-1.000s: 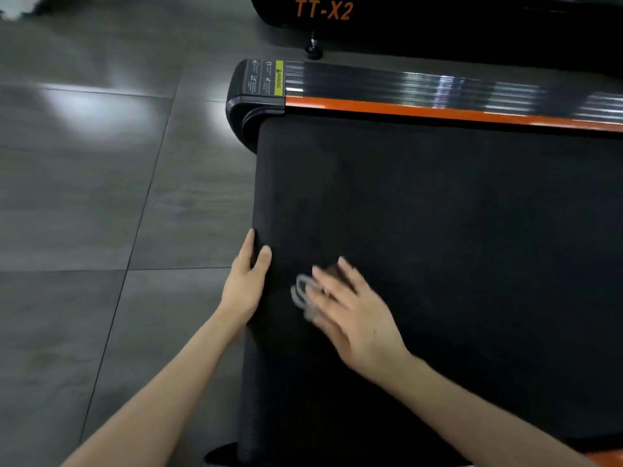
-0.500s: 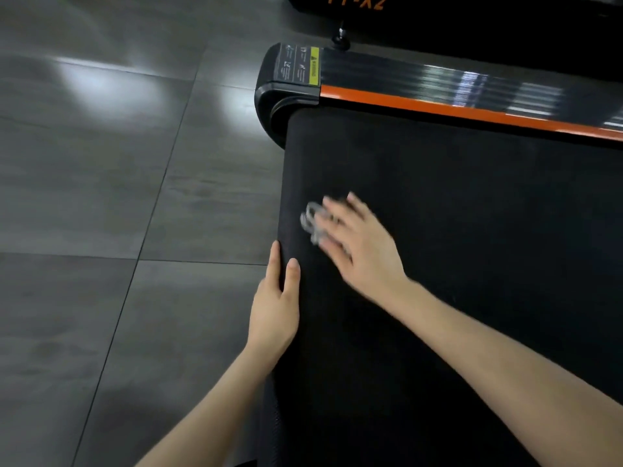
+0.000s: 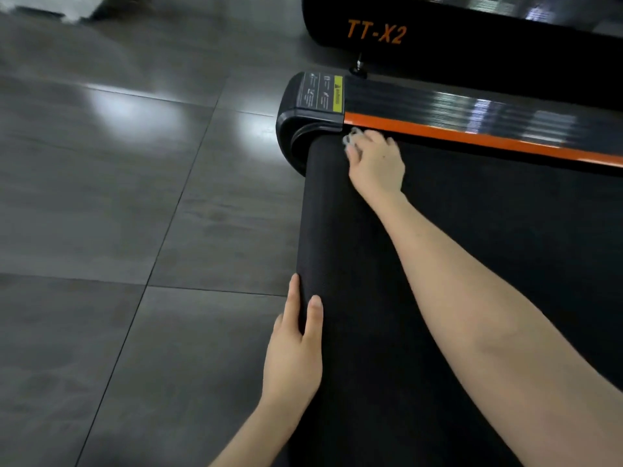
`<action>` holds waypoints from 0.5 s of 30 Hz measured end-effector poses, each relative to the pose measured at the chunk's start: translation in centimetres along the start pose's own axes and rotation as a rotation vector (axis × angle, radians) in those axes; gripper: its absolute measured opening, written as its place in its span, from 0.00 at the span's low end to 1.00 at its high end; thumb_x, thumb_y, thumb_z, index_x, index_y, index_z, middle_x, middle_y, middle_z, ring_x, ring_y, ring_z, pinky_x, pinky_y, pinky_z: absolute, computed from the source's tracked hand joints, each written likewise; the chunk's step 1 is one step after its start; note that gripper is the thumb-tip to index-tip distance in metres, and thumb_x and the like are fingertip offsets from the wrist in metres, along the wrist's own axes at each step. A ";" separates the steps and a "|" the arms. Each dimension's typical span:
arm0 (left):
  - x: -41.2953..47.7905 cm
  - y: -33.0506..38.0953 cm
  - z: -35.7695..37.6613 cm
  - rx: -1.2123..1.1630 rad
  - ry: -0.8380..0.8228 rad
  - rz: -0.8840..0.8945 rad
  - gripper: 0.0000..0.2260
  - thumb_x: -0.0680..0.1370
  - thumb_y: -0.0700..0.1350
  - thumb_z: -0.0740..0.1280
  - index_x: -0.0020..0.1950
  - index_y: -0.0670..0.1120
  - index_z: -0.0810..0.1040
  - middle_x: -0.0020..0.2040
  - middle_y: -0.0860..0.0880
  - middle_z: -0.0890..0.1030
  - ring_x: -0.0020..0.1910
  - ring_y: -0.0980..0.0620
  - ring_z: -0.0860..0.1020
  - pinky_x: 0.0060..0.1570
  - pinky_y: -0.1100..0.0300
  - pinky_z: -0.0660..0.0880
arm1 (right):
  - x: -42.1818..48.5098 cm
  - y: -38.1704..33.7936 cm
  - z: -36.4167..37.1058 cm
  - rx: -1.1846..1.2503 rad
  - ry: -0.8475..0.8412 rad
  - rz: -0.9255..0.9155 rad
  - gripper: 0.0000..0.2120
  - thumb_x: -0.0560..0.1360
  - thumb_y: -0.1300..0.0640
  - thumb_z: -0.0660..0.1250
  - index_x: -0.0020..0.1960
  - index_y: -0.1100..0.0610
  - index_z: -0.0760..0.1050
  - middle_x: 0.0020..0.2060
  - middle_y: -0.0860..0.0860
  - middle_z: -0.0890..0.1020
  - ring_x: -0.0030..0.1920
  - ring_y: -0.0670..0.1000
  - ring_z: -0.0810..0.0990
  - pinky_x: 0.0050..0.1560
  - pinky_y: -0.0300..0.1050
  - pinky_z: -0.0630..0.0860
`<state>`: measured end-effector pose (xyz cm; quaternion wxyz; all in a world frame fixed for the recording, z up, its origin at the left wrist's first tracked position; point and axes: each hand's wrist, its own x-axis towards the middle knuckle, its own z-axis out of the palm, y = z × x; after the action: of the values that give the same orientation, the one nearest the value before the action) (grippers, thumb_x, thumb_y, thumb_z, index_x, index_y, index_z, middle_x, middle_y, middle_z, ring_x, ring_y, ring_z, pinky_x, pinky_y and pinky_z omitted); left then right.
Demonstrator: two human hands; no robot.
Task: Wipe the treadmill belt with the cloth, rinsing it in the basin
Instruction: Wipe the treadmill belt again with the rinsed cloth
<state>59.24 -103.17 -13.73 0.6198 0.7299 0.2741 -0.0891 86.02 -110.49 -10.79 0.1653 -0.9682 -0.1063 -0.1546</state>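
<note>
The black treadmill belt (image 3: 505, 251) fills the right half of the head view. My right hand (image 3: 376, 163) reaches to the belt's far left corner, just below the orange side rail (image 3: 472, 138). Its fingers are bent over a small cloth (image 3: 350, 137), of which only a pale grey bunched edge shows at the fingertips. My left hand (image 3: 295, 358) rests with straight fingers on the rounded rear end of the belt (image 3: 320, 230), nearer to me. The basin is not in view.
A black end cap with a yellow warning label (image 3: 320, 92) closes the rail's corner. A second black machine marked TT-X2 (image 3: 438, 32) stands behind. Glossy dark grey floor tiles (image 3: 135, 214) spread to the left.
My right hand has slid the cloth across the belt from near my left hand to the far corner by the orange rail. My left hand has stayed on the belt's end.
</note>
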 end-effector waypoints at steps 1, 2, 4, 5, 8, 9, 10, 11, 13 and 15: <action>0.0 0.0 0.0 -0.003 0.004 -0.001 0.24 0.77 0.66 0.49 0.72 0.71 0.49 0.69 0.57 0.69 0.59 0.56 0.72 0.54 0.58 0.69 | -1.5 -0.8 0.0 0.016 -0.017 -0.124 0.14 0.79 0.53 0.58 0.59 0.56 0.78 0.63 0.52 0.76 0.62 0.59 0.72 0.69 0.52 0.63; 0.0 0.0 -0.1 -0.008 0.008 0.000 0.24 0.77 0.66 0.50 0.72 0.71 0.50 0.69 0.57 0.69 0.58 0.57 0.71 0.53 0.59 0.69 | -3.2 -1.3 -0.1 0.037 -0.042 -0.244 0.13 0.79 0.54 0.59 0.58 0.56 0.79 0.63 0.53 0.77 0.62 0.59 0.73 0.69 0.51 0.62; -0.1 0.2 -0.1 0.005 -0.001 -0.002 0.24 0.77 0.66 0.49 0.72 0.70 0.49 0.69 0.56 0.69 0.55 0.58 0.71 0.49 0.61 0.69 | -6.1 -1.2 -1.1 0.094 -0.130 -0.387 0.14 0.79 0.52 0.61 0.61 0.55 0.77 0.64 0.52 0.76 0.65 0.59 0.71 0.68 0.51 0.64; -0.2 0.3 -0.1 0.013 -0.001 -0.002 0.24 0.77 0.65 0.49 0.73 0.70 0.49 0.69 0.56 0.69 0.54 0.59 0.71 0.47 0.62 0.69 | -6.3 -0.8 -1.5 0.099 -0.167 -0.414 0.15 0.79 0.51 0.61 0.63 0.53 0.76 0.65 0.50 0.75 0.66 0.58 0.70 0.67 0.52 0.66; -0.1 0.4 -0.1 0.029 0.003 0.015 0.24 0.77 0.65 0.49 0.73 0.69 0.49 0.69 0.55 0.70 0.55 0.58 0.72 0.50 0.60 0.71 | -2.8 -0.7 -0.8 0.045 -0.183 -0.369 0.17 0.80 0.48 0.58 0.65 0.50 0.74 0.65 0.49 0.74 0.68 0.56 0.69 0.67 0.52 0.68; -0.1 0.3 -0.1 0.026 0.008 0.023 0.24 0.77 0.66 0.49 0.73 0.70 0.49 0.68 0.55 0.71 0.56 0.57 0.74 0.53 0.58 0.73 | -1.3 -1.0 -0.2 0.042 -0.179 -0.308 0.17 0.80 0.48 0.58 0.65 0.50 0.74 0.66 0.49 0.74 0.68 0.56 0.68 0.68 0.52 0.66; -0.1 0.1 0.0 0.019 0.014 0.030 0.25 0.76 0.66 0.49 0.73 0.70 0.49 0.68 0.55 0.71 0.57 0.55 0.74 0.56 0.55 0.74 | -0.3 -1.3 0.4 0.044 -0.170 -0.246 0.16 0.80 0.49 0.58 0.65 0.50 0.74 0.66 0.49 0.74 0.68 0.57 0.68 0.69 0.53 0.64; 0.0 0.1 -0.1 0.012 0.015 0.033 0.25 0.76 0.66 0.49 0.73 0.70 0.50 0.68 0.54 0.71 0.59 0.54 0.74 0.58 0.53 0.74 | 0.0 -1.5 0.7 0.043 -0.165 -0.206 0.16 0.80 0.49 0.58 0.65 0.50 0.74 0.66 0.49 0.74 0.69 0.57 0.67 0.70 0.54 0.63; -0.1 0.1 -0.1 0.000 0.015 0.037 0.25 0.77 0.65 0.50 0.74 0.68 0.50 0.70 0.54 0.69 0.63 0.53 0.72 0.60 0.55 0.72 | -1.2 -1.6 0.8 0.050 -0.182 -0.233 0.16 0.80 0.49 0.58 0.65 0.50 0.75 0.66 0.50 0.73 0.69 0.58 0.67 0.71 0.54 0.61; -0.2 0.3 -0.1 0.007 0.014 0.051 0.24 0.78 0.63 0.51 0.75 0.66 0.51 0.72 0.53 0.67 0.67 0.52 0.69 0.59 0.59 0.68 | -4.5 -1.3 -0.5 0.087 -0.206 -0.303 0.16 0.79 0.50 0.59 0.64 0.52 0.76 0.65 0.51 0.75 0.68 0.58 0.68 0.71 0.52 0.61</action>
<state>59.23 -103.16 -13.33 0.6175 0.7394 0.2594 -0.0689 81.37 -110.13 -11.51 0.1703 -0.9438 -0.2737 -0.0732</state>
